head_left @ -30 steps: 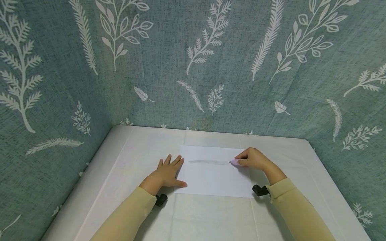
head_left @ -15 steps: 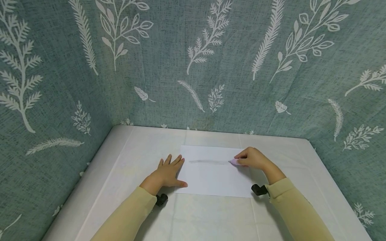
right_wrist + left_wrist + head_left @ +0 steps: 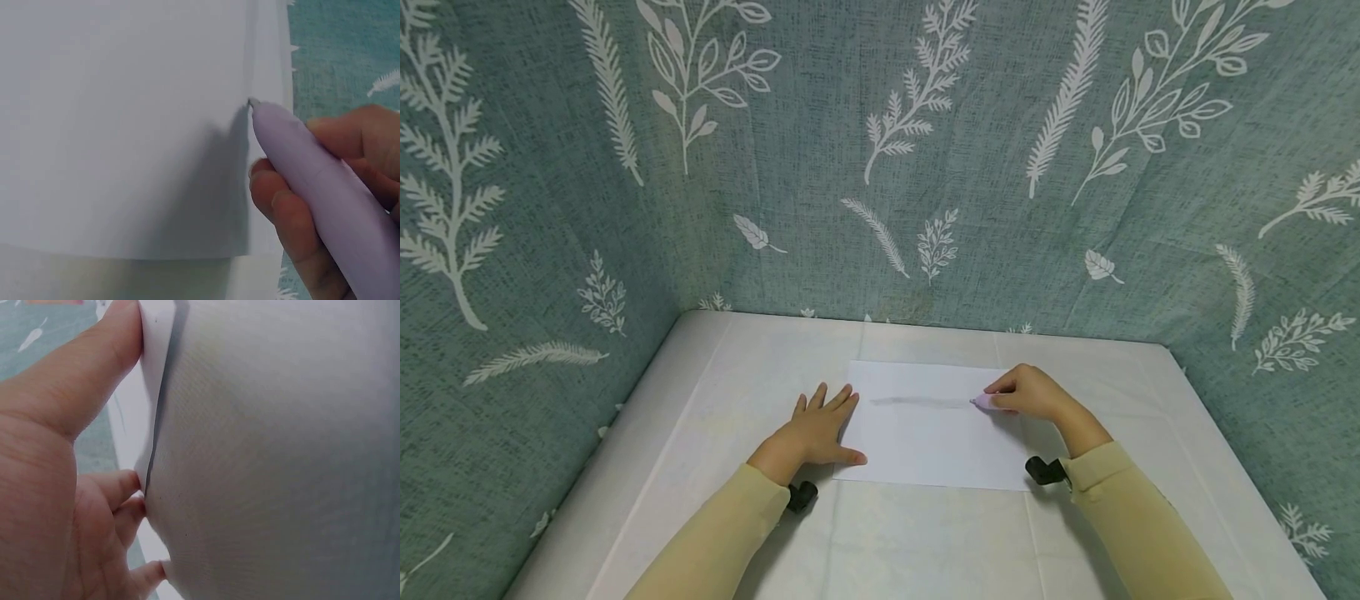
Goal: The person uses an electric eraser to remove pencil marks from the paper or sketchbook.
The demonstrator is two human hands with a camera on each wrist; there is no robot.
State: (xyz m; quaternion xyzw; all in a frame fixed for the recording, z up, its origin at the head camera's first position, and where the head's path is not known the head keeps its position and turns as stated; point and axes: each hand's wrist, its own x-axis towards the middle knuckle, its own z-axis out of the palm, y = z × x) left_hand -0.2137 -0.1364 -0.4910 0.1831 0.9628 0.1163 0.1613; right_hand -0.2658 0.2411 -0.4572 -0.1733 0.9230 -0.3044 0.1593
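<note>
- Two hands of mine are over the paper [image 3: 925,446]: the left hand [image 3: 815,435] at its left end, the right hand [image 3: 1032,396] above its right part.
- My left hand is spread wide, palm down, the fingers well apart from one another. Its thumb [image 3: 852,457] rests on the paper near the lower left corner, and the forefinger reaches the left edge higher up.
- My right hand holds the tool [image 3: 982,402] between thumb and fingers — a thick, lilac, pen-shaped thing with a thin metal tip [image 3: 252,102].
- The tool leans, its tip pointing left over the upper half of the paper; whether the tip touches I cannot tell.
- A faint grey streak [image 3: 917,402] crosses the upper half of the paper, left to right, its right end just by the tip. Mark, slit or crease — I cannot tell which.
- The paper is a white sheet, long side across, lying on the white worktop [image 3: 925,533] in front of me.
- My hand's soft shadow [image 3: 206,187] falls on the paper below the tool.
- Pale yellow-green sleeves [image 3: 715,533] cover my forearms, and a small black piece [image 3: 802,497] shows at each wrist.
- Behind the worktop hangs green-blue cloth [image 3: 820,125] with white leaves and sprigs.
</note>
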